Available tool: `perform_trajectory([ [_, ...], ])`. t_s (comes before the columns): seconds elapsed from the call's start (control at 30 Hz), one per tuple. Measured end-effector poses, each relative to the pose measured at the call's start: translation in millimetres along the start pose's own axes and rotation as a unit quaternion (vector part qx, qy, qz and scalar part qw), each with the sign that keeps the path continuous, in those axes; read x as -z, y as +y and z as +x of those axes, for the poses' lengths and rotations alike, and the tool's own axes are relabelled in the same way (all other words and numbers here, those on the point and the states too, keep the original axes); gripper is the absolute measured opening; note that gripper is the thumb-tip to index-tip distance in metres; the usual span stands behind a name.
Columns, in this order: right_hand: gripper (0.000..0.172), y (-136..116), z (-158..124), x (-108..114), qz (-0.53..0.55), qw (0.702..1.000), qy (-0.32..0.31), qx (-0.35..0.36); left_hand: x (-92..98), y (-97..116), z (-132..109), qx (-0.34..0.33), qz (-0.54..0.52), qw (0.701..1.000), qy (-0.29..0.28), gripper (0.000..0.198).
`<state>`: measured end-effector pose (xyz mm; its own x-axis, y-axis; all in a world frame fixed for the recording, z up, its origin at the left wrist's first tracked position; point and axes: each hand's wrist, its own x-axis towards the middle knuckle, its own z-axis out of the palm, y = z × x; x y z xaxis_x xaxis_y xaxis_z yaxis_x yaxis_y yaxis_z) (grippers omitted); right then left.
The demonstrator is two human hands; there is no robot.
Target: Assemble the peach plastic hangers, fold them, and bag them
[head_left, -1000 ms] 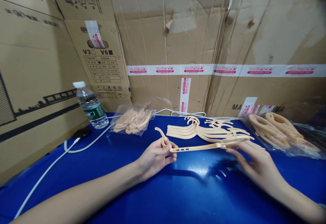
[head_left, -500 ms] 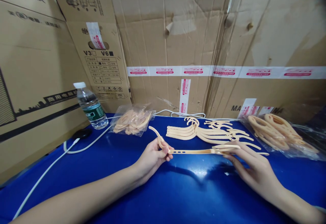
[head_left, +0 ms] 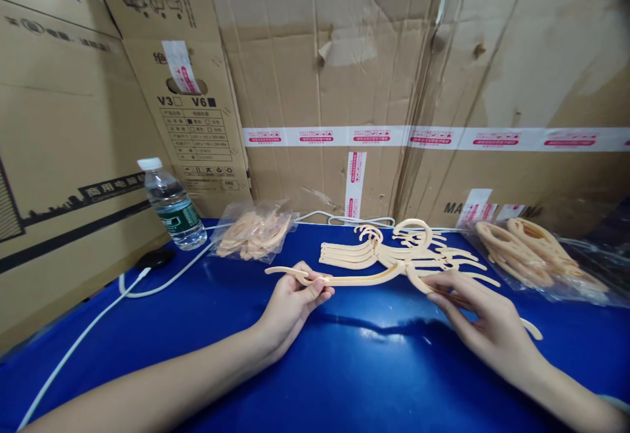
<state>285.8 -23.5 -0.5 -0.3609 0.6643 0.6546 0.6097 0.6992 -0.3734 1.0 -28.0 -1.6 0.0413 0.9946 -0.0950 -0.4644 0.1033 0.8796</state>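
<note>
A cream plastic clothes hanger (head_left: 367, 280) is held above the blue table by both hands. My left hand (head_left: 294, 302) pinches its left arm between thumb and fingers, and the curved tip sticks out beyond the hand. My right hand (head_left: 480, 311) grips the right arm, whose end shows past the fingers. The hook rises from the middle, in front of other hangers. Behind it, several matching hangers (head_left: 347, 255) lie in an overlapping row on the table, their hooks bunched together.
A clear bag of cream hanger parts (head_left: 253, 231) lies at the back left, another bag of parts (head_left: 534, 252) at the right. A water bottle (head_left: 176, 206), a black charger (head_left: 156, 259) and a white cable (head_left: 79, 348) are at the left. Cardboard boxes (head_left: 315, 85) wall off the blue table (head_left: 344, 380).
The hanger has been turned in my hands: seen nearly edge-on before, it now shows its curved arms with the hook pointing up. Both hands keep their hold.
</note>
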Motion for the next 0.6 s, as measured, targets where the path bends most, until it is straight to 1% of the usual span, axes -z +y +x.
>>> perform_trajectory([
  [0.07, 0.012, 3.1, 0.8, 1.1, 0.013, 0.999, -0.007, -0.049, -3.4, 0.7, -5.1, 0.026, 0.017, 0.999, 0.014, 0.032],
  [0.1, 0.013, 4.4, 1.7, 2.5, 0.017, 0.997, -0.017, -0.07, -5.1, 0.6, -9.2, 0.039, 0.039, 0.998, 0.011, 0.027],
  [0.13, 0.015, 5.6, 2.9, 4.2, 0.021, 0.996, -0.029, -0.087, -6.7, 0.3, -14.3, 0.052, 0.077, 0.996, -0.007, 0.021],
  [0.17, 0.016, 6.5, 4.1, 6.1, 0.024, 0.994, -0.045, -0.098, -8.1, -0.2, -20.3, 0.057, 0.132, 0.989, -0.042, 0.015],
  [0.2, 0.017, 7.1, 5.2, 8.1, 0.025, 0.992, -0.061, -0.105, -9.2, -0.8, -26.7, 0.05, 0.2, 0.974, -0.089, 0.009],
  [0.23, 0.018, 7.3, 6.0, 9.9, 0.024, 0.991, -0.075, -0.108, -10.0, -1.5, -33.0, 0.03, 0.286, 0.946, -0.151, 0.004],
  [0.27, 0.019, 7.2, 6.5, 11.4, 0.022, 0.99, -0.089, -0.111, -10.5, -2.2, -38.8, -0.028, 0.373, 0.906, -0.201, 0.007],
  [0.3, 0.02, 6.7, 6.7, 12.5, 0.02, 0.988, -0.104, -0.111, -10.5, -3.0, -43.6, -0.11, 0.446, 0.853, -0.25, 0.011],
  [0.33, 0.021, 5.8, 6.5, 13.2, 0.016, 0.987, -0.121, -0.109, -10.2, -3.9, -47.0, -0.192, 0.498, 0.791, -0.298, 0.015],
  [0.37, 0.021, 4.5, 6.2, 13.4, 0.011, 0.984, -0.142, -0.104, -9.8, -4.7, -49.1, -0.261, 0.535, 0.733, -0.33, 0.018],
  [0.4, 0.021, 2.8, 5.9, 13.3, 0.007, 0.982, -0.163, -0.099, -9.4, -5.5, -50.0, -0.315, 0.559, 0.683, -0.35, 0.02],
  [0.43, 0.019, 0.9, 5.5, 13.0, 0.004, 0.978, -0.186, -0.095, -9.1, -6.0, -50.1, -0.349, 0.574, 0.648, -0.359, 0.022],
  [0.47, 0.017, -1.2, 5.3, 12.6, 0.002, 0.974, -0.206, -0.091, -9.2, -6.1, -49.9, -0.364, 0.586, 0.63, -0.357, 0.025],
  [0.5, 0.014, -3.5, 5.1, 12.2, -0.001, 0.97, -0.225, -0.088, -9.6, -5.8, -49.6, -0.363, 0.596, 0.624, -0.351, 0.029],
  [0.6, 0.013, -9.5, 4.9, 12.2, -0.02, 0.962, -0.259, -0.082, -11.9, -2.7, -50.8, -0.313, 0.615, 0.64, -0.338, 0.041],
])
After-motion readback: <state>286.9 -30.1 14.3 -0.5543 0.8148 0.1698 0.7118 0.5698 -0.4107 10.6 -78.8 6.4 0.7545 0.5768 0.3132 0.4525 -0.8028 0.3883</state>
